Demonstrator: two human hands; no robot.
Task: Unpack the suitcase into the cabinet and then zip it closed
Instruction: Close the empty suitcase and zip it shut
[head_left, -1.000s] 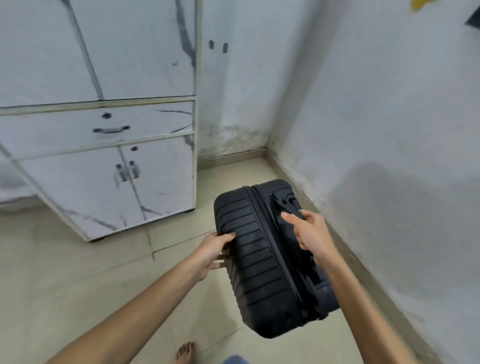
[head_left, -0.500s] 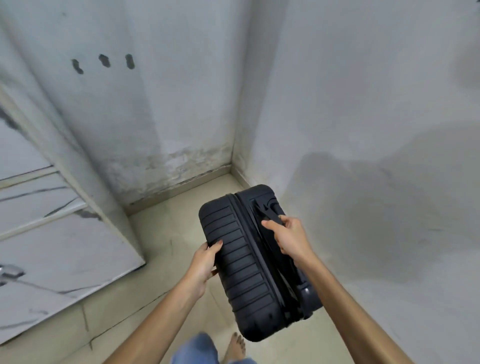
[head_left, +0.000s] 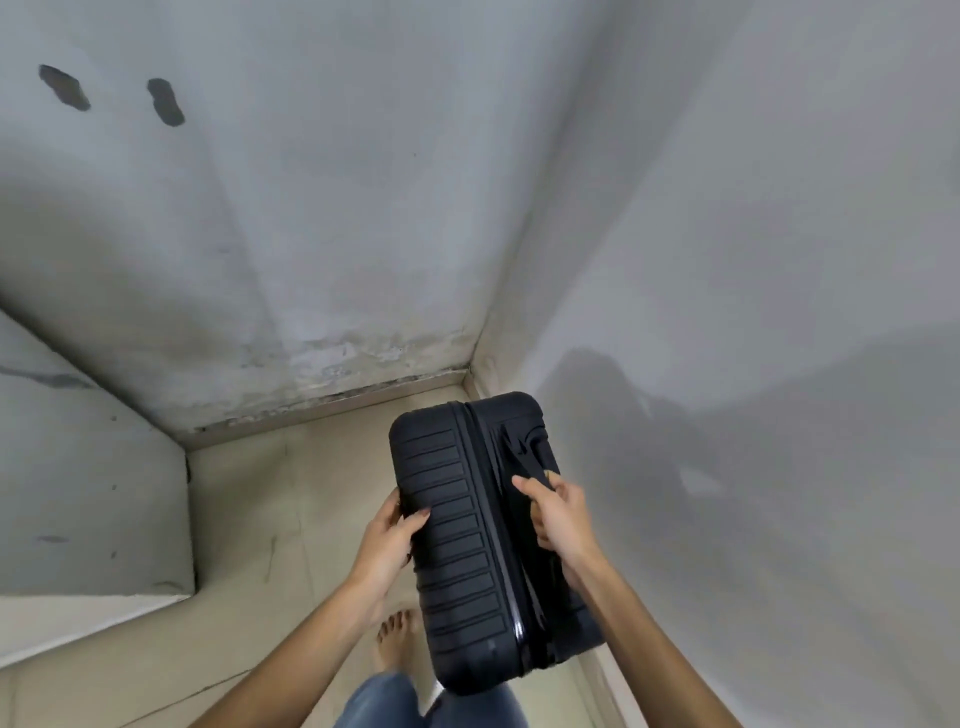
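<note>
The one right hand (head_left: 558, 512) is curled tight round the black carry handle (head_left: 521, 453). The one left hand (head_left: 389, 540) clasps the opposite edge, thumb on the ribs. Between them is a single black ribbed hard-shell suitcase (head_left: 457, 551), its two shells together, held over the beige tiled floor (head_left: 249, 519) close to the right wall, near the room's corner. One bare foot (head_left: 395, 634) and a blue jeans leg (head_left: 379, 696) show below. Two grey plastered walls (head_left: 727, 208) meet behind. One grey-white cabinet (head_left: 88, 467) stands left. Two dark marks (head_left: 166, 101) spot the wall.

Half a second ago three marks showed and the cabinet's veined front was visible. Both grips are unchanged.
</note>
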